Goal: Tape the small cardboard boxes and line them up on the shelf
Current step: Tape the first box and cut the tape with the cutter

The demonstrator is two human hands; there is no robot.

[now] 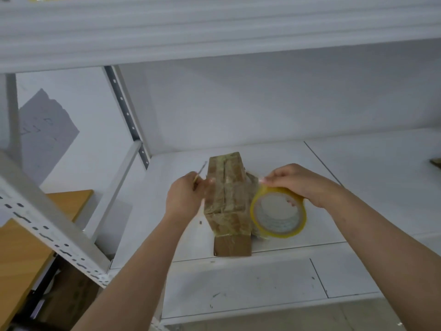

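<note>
I see the small cardboard box [229, 201] lying on the white shelf [274, 278], directly between the two hands, its long axis running away from me and its top and near end already wrapped in glossy clear tape. The left hand [183, 197] sits just beside the box's left edge, forearm coming up from lower left, wrist bent inward toward the box. Its fingers are curled round a thin stick-like tool [200, 174] that points up and away; I cannot tell what the tool is, the tip is blurred. The fingertips appear to reach the box's left top edge, though the blur leaves contact uncertain. The right hand [296, 185] is just right of the box, forearm entering from lower right, palm down. Its fingers curl over the top of the yellow tape roll [278, 212], which stands on edge against the box's right side, hole facing me. Thumb and forefinger are pinched together near the box's upper right edge, seemingly on a strand of tape. Far right of that hand, a brown scrap [436, 162] shows at the frame edge.
</note>
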